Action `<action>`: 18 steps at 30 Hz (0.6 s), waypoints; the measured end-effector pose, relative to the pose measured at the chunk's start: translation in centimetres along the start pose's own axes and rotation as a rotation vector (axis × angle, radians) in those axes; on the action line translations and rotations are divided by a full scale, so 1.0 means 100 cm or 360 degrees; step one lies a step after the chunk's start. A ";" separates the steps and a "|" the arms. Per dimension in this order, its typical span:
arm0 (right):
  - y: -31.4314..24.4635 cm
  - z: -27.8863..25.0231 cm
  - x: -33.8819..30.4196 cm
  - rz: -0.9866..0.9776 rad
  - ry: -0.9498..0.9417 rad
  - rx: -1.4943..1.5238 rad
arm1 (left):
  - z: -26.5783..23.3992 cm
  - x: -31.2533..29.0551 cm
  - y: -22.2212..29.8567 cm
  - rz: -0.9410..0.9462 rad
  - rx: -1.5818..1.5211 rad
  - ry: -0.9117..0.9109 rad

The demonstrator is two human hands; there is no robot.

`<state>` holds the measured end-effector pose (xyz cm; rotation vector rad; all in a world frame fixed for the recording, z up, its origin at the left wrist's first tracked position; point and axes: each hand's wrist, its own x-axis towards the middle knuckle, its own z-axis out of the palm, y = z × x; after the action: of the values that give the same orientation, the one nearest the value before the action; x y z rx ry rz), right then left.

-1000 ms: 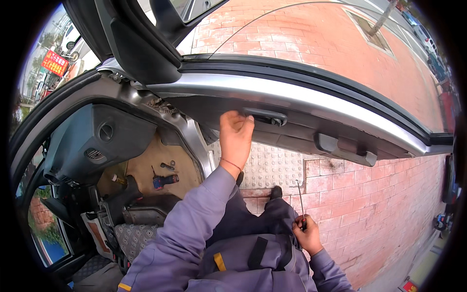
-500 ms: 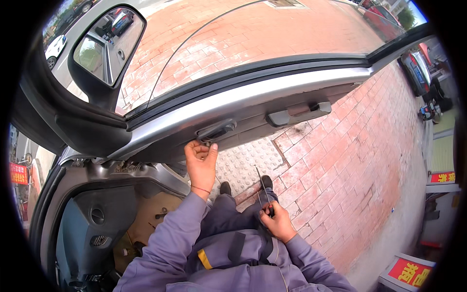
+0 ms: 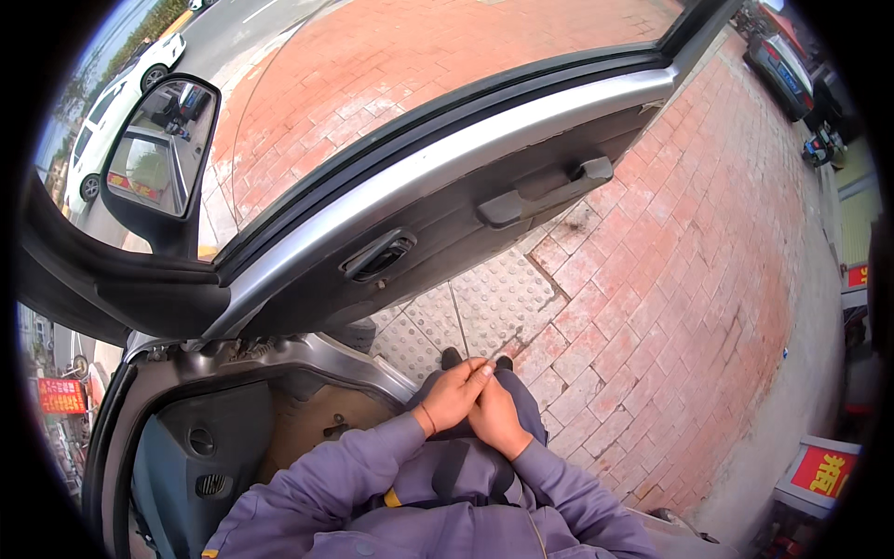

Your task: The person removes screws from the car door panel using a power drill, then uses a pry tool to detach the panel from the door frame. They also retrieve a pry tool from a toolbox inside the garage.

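Observation:
My left hand (image 3: 455, 395) and my right hand (image 3: 498, 417) meet in front of my waist, both closed, fingers touching. A screwdriver is in my right hand, its thin metal shaft (image 3: 504, 349) jutting out past the fingertips while its handle is hidden. The left fingers pinch close by that shaft; what they hold, if anything, is covered. Ahead stands an open car door, its dark inner panel (image 3: 438, 219) facing me. On the panel are the inner door release (image 3: 380, 257) in its recess and a longer pull handle (image 3: 545, 197). Neither hand touches the door.
The side mirror (image 3: 160, 158) and door frame rise on the left. Below them lie the car's door sill (image 3: 345, 357) and blue-grey dashboard (image 3: 209, 447). Red brick paving (image 3: 643, 307) and pale studded tiles (image 3: 503, 289) cover the ground. A red-and-white sign box (image 3: 819, 470) stands at right.
My left hand has left the door release and come down to my right hand. The right hand has moved slightly left with the screwdriver. The view has shifted, and a white car shows more fully.

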<state>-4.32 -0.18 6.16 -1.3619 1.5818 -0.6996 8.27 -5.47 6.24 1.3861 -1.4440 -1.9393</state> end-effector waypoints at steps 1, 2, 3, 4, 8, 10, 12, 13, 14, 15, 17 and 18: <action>0.001 0.005 0.004 -0.0057 -0.0159 -0.0047 | -0.008 0.007 -0.025 -0.0020 -0.0172 0.0147; 0.002 0.010 0.000 -0.0090 -0.0331 -0.0100 | -0.014 0.007 -0.055 -0.0054 -0.0362 0.0289; 0.005 0.016 -0.007 -0.0115 -0.0533 -0.0147 | -0.017 -0.006 -0.081 -0.0108 -0.0564 0.0453; 0.002 0.011 -0.009 -0.0107 -0.0780 -0.0232 | -0.023 -0.024 -0.094 -0.0365 -0.0702 0.0608; 0.034 -0.008 -0.013 0.0251 -0.1138 -0.0135 | -0.055 -0.090 -0.214 -0.0978 -0.0737 0.1110; 0.059 -0.025 -0.014 0.0378 -0.1091 -0.0176 | -0.062 -0.130 -0.276 -0.1330 -0.0894 0.1264; 0.074 -0.042 -0.002 0.0389 -0.1061 -0.0423 | -0.068 -0.161 -0.364 -0.1524 -0.1314 0.1443; 0.084 -0.050 0.004 0.0429 -0.1050 -0.0531 | -0.069 -0.173 -0.418 -0.1543 -0.1606 0.1545; 0.093 -0.056 0.011 0.0450 -0.1044 -0.0593 | -0.070 -0.183 -0.458 -0.1523 -0.1768 0.1642; 0.101 -0.061 0.021 0.0463 -0.1047 -0.0656 | -0.070 -0.190 -0.493 -0.1499 -0.1936 0.1751; 0.112 -0.061 0.040 0.0404 -0.1029 -0.0700 | -0.061 -0.184 -0.546 -0.1343 -0.2247 0.2107; 0.113 -0.057 0.046 0.0434 -0.1018 -0.0698 | -0.063 -0.181 -0.562 -0.1202 -0.2368 0.2355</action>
<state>-14.45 -2.78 -2.40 -1.4425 1.3820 0.2583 36.45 28.08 -33.90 1.6518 1.0798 -0.9053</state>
